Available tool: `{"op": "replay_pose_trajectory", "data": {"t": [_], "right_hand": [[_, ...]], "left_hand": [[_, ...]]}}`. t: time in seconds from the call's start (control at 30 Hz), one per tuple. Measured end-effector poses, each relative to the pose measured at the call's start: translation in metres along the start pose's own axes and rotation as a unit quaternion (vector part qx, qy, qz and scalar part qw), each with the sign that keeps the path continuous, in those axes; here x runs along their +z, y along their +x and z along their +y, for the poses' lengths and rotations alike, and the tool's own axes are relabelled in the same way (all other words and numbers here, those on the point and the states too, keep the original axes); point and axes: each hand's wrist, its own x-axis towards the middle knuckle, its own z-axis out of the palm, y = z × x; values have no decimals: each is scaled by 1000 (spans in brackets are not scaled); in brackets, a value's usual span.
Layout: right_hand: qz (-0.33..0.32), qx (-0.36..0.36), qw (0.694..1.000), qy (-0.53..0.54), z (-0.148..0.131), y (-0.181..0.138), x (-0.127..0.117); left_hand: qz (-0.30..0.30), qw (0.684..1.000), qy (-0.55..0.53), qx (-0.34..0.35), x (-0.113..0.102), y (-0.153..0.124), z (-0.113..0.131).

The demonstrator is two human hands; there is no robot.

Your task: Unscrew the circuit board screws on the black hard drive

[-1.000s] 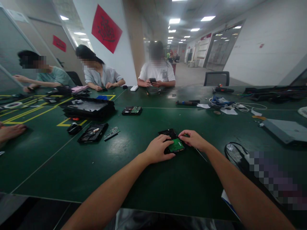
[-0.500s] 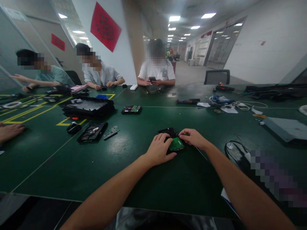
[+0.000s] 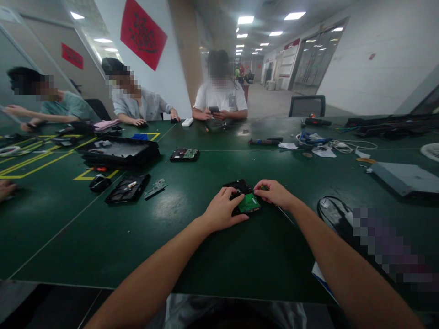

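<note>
A hard drive [image 3: 250, 204] with a green circuit board on it lies on the green table in front of me. My left hand [image 3: 224, 208] holds it from the left, fingers over its top and the thumb by its near edge. Part of the drive is hidden under those fingers. At the drive's right edge, my right hand [image 3: 270, 193] is closed in a pinch on a thin screwdriver [image 3: 285, 214]. A bit of yellow handle shows at the fingers, and the shaft points back toward me beneath the hand. Its tip is away from the drive.
Left of my hands lie a loose circuit board [image 3: 156, 188], a black casing [image 3: 127, 188] and a large black tray [image 3: 120, 153]. Another hard drive [image 3: 184, 154] lies farther back. A grey metal box [image 3: 406, 178] and cables [image 3: 338, 205] are on the right. Several people sit around the table.
My head view has shifted slightly. My hands stay at the hard drive with little change. Across the table, a person's hand has moved right to a small dark object.
</note>
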Motion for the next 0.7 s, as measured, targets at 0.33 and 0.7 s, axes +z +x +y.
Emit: {"op": "replay_pose_trajectory", "data": {"t": [0.33,0.7], "right_hand": [[-2,-1,999,32,-1,-3,-3],[1,-4,1000,25,4,0,-3]], "left_hand": [[-7,994,-109,30,12,7,-30],[51,993,-71,-86,5,5,-15]]}}
